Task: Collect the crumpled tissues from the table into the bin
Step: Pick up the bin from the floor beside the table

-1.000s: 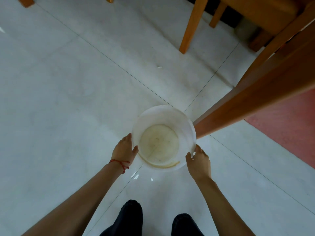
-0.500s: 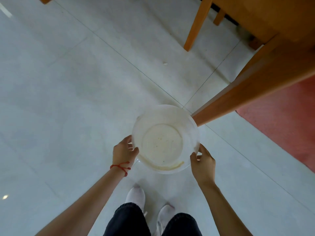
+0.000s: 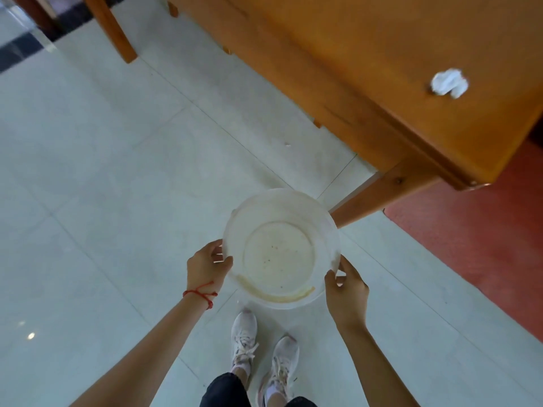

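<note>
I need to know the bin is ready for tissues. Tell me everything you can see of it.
The bin is a round, translucent white plastic tub, upright and open-topped, with no tissues in it; its base shows specks and a brownish stain. The left hand and right hand grip opposite sides of its rim, beside the table leg.

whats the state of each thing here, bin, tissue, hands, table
bin: upright, held by its rim in both hands, no tissues inside, stained bottom
crumpled tissue: lying on the table, not yet collected
left hand: gripping the bin's rim
right hand: gripping the bin's opposite rim
wooden table: one tissue on the visible part
</note>
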{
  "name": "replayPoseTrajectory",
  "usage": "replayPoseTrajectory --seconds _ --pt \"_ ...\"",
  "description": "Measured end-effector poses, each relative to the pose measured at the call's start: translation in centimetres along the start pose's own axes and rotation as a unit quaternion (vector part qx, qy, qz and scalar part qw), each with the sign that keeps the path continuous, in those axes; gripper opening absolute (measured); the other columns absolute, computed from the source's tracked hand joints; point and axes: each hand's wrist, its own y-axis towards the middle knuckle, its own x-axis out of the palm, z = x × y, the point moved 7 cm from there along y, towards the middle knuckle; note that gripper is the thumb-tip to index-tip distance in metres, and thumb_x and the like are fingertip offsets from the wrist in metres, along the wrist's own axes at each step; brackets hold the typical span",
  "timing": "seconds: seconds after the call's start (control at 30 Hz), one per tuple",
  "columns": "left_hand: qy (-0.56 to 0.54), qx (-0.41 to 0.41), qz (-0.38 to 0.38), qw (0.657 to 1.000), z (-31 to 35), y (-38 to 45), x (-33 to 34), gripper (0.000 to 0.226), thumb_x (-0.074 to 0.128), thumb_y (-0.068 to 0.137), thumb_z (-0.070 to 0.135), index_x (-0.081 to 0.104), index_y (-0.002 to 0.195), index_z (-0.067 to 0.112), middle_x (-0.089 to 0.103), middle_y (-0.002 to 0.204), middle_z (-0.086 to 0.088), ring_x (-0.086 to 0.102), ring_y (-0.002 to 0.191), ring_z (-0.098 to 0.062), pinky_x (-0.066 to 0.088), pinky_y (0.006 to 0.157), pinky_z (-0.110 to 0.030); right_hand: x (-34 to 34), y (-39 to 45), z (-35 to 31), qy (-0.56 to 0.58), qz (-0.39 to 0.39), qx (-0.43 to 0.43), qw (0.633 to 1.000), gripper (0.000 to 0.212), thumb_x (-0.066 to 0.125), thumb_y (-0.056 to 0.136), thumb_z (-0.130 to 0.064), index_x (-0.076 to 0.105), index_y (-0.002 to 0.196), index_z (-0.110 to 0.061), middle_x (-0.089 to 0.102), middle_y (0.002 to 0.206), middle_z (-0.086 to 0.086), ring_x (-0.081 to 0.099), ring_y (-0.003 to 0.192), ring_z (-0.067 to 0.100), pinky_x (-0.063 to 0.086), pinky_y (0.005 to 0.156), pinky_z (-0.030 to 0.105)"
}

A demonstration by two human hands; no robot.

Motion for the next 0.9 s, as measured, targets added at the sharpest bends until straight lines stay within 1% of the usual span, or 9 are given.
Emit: replayPoseTrajectory --seconds 0.1,0.27,0.43,0.57,0.67,0.73,0.77,0.83,0.9 --pt "-0.002 -0.001 0.001 1.000 1.4 -1.8 -2.8 0.035 0.064 0.077 0.005 0.060 0.112 0.004 0.070 0.100 -0.016 0.058 0.077 -0.019 0.044 0.085 -0.027 -2.0 -1.9 -2.8 -0.001 0.001 -0.016 1.000 0.039 0.051 0.086 -0.006 0.054 0.123 -0.017 0.066 0.113 0.008 0.060 0.080 0.022 0.054 0.080 0.038" --pt "-0.009 0.005 -0.003 1.000 3.9 -4.7 -6.9 0.033 0.064 0.077 0.005 0.062 0.109 0.003 0.071 0.098 -0.017 0.060 0.077 -0.021 0.046 0.088 -0.032 -5.3 -5.0 -6.6 -0.010 0.001 -0.031 0.999 0.039 0.052 0.085 -0.005 0.054 0.122 -0.017 0.067 0.108 0.009 0.060 0.076 0.022 0.053 0.074 0.035" --pt "-0.029 -0.002 -0.016 0.999 6.3 -6.7 -10.3 0.029 0.066 0.076 0.008 0.064 0.105 0.005 0.071 0.092 -0.014 0.064 0.083 -0.028 0.049 0.093 -0.039 -8.2 -7.6 -9.3 -0.003 -0.009 -0.018 1.000 0.036 0.052 0.086 -0.007 0.055 0.121 -0.015 0.062 0.094 0.001 0.060 0.074 0.020 0.049 0.067 0.030" --pt "-0.028 0.018 -0.028 0.999 8.8 -7.8 -12.3 0.024 0.065 0.077 0.010 0.067 0.101 0.007 0.071 0.094 -0.015 0.063 0.082 -0.027 0.049 0.090 -0.036 -10.3 -9.2 -11.2 0.010 -0.010 -0.013 1.000 0.036 0.051 0.087 -0.007 0.056 0.121 -0.017 0.062 0.096 -0.001 0.061 0.074 0.018 0.054 0.068 0.033" --pt "-0.028 0.032 -0.031 0.999 10.6 -8.5 -13.7 0.022 0.065 0.078 0.010 0.068 0.099 0.007 0.071 0.096 -0.015 0.064 0.087 -0.032 0.050 0.090 -0.039 -11.7 -10.0 -12.6 0.012 -0.009 -0.019 1.000 0.035 0.051 0.088 -0.007 0.056 0.120 -0.018 0.062 0.088 -0.007 0.059 0.067 0.010 0.051 0.060 0.023" --pt "-0.033 0.037 -0.037 0.998 11.6 -9.0 -14.3 0.021 0.065 0.078 0.008 0.068 0.098 0.006 0.070 0.095 -0.016 0.065 0.083 -0.033 0.051 0.088 -0.040 -12.7 -10.5 -13.4 0.015 -0.005 -0.020 1.000 0.033 0.050 0.088 -0.008 0.057 0.119 -0.018 0.062 0.084 -0.009 0.059 0.065 0.007 0.049 0.058 0.018" --pt "-0.038 0.038 -0.040 0.998 11.9 -9.3 -14.5 0.021 0.065 0.078 0.007 0.068 0.098 0.005 0.070 0.094 -0.016 0.065 0.080 -0.033 0.052 0.087 -0.041 -13.0 -10.7 -13.7 0.017 -0.005 -0.017 1.000 0.033 0.050 0.088 -0.008 0.057 0.119 -0.018 0.063 0.087 -0.006 0.059 0.065 0.006 0.049 0.059 0.018" --pt "-0.053 0.036 -0.044 0.997 12.5 -9.8 -15.0 0.022 0.065 0.077 0.005 0.068 0.099 0.004 0.069 0.092 -0.016 0.064 0.075 -0.031 0.054 0.085 -0.040 -13.7 -11.0 -14.3 0.020 -0.006 -0.015 1.000 0.034 0.050 0.088 -0.009 0.056 0.121 -0.017 0.066 0.101 0.001 0.060 0.070 0.007 0.053 0.068 0.025" --pt "-0.065 0.039 -0.048 0.996 13.1 -10.0 -15.3 0.023 0.065 0.076 0.003 0.068 0.099 0.003 0.069 0.091 -0.016 0.064 0.073 -0.031 0.055 0.081 -0.039 -14.4 -10.9 -14.9 0.026 -0.003 -0.015 1.000 0.035 0.050 0.088 -0.010 0.055 0.122 -0.018 0.066 0.108 0.002 0.062 0.076 0.015 0.055 0.077 0.033"
